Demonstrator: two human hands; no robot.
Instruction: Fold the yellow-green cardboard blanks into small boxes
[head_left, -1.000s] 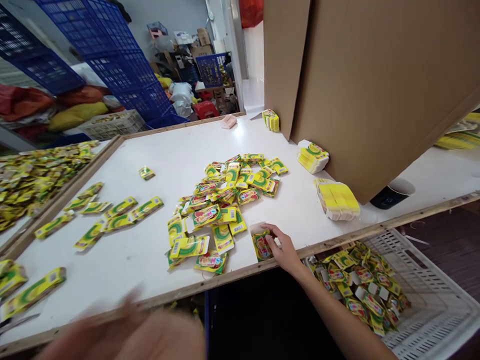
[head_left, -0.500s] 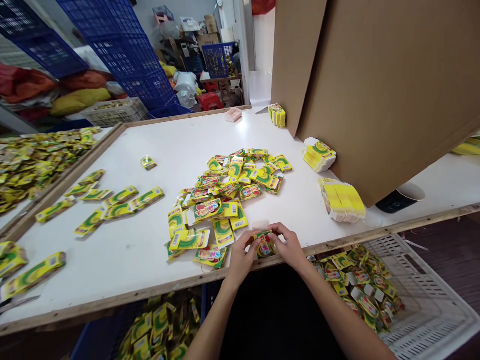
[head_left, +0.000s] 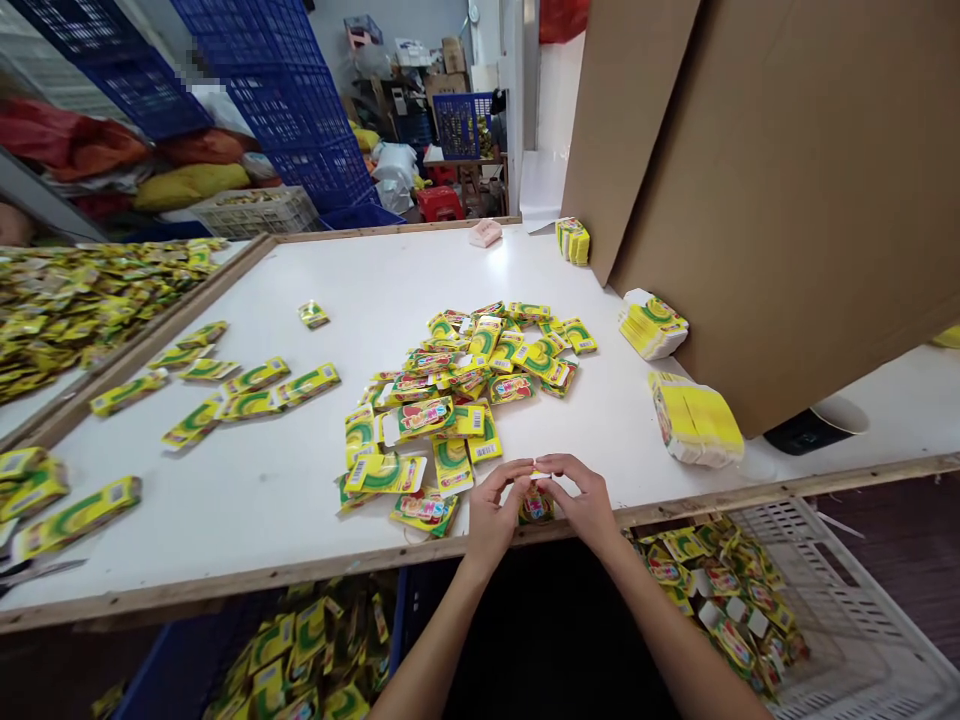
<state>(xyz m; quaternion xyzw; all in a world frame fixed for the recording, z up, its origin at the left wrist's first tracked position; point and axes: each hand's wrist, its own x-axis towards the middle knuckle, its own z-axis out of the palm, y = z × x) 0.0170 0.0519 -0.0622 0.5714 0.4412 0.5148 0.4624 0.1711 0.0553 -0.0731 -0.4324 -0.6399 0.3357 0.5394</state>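
Observation:
Between my hands, at the front edge of the white table [head_left: 285, 500], is a small printed carton [head_left: 534, 506]. My left hand [head_left: 495, 510] pinches its left top corner, and my right hand [head_left: 581, 500] pinches the right one. Thumbs and fingertips meet at the carton's white top flap, and they partly hide it. Left of my hands lies a loose heap of yellow-green cartons [head_left: 450, 375], some with white end flaps standing out. Stacks of flat cartons [head_left: 697, 425] sit to the right.
A big cardboard sheet [head_left: 787, 200] stands on the right, with a black cup [head_left: 802, 430] beside it. Below the table edge are a white crate [head_left: 847, 580] and a blue bin [head_left: 161, 650], both holding cartons. Scissors [head_left: 45, 572] lie at the left edge.
The carton's top flap, upright and pale before, is now folded down under my fingertips. Both hands have drawn together over the top end. The view has shifted slightly.

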